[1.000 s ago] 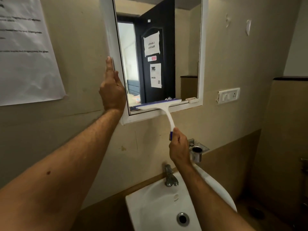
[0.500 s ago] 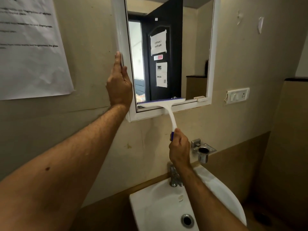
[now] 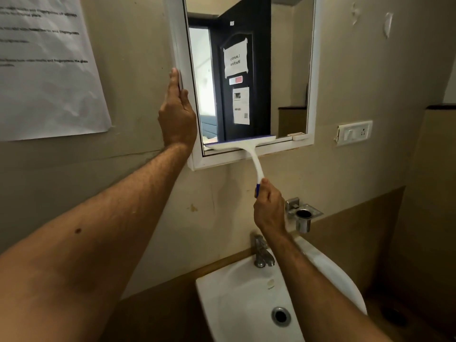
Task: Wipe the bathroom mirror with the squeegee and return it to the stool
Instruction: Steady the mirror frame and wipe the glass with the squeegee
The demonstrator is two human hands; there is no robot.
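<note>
Since a second ago, the squeegee [image 3: 243, 144] has slid down to the mirror [image 3: 249, 70]'s bottom edge. Right hand [image 3: 270, 209] grips its handle, fingers curled round it. Left hand [image 3: 177, 114] lies flat, fingers straight, against the mirror's left frame, above the sink [image 3: 222, 292].

We reach both bare arms up toward the mirror [image 3: 249, 70]. Our left hand [image 3: 176, 119] lies flat against the mirror's left frame edge, fingers straight and pointing up. Our right hand [image 3: 269, 208], below the mirror's bottom edge, curls around the squeegee [image 3: 243, 145] handle.
</note>
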